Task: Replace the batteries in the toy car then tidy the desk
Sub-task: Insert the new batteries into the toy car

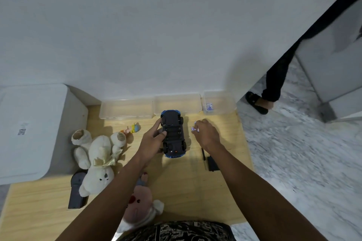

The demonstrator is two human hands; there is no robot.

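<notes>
A blue toy car (pixel 174 133) lies upside down on the wooden desk (pixel 186 186), its dark underside facing up. My left hand (pixel 152 139) grips the car's left side, thumb on the underside. My right hand (pixel 205 133) is just right of the car, its fingers curled round a small purple-and-white battery (pixel 195 128). A black screwdriver (pixel 203 157) and a black flat piece (pixel 213 164), probably the battery cover, lie on the desk under my right wrist.
Three clear plastic bins (pixel 125 110) line the wall; the right one (pixel 219 103) holds purple-and-white items. A white lidded box (pixel 31 129) stands at left. A white plush (pixel 98 158), pink plush (pixel 139 205), small figure (pixel 132 128) and black remote (pixel 77 191) lie about. A person's foot (pixel 258 103) is on the floor.
</notes>
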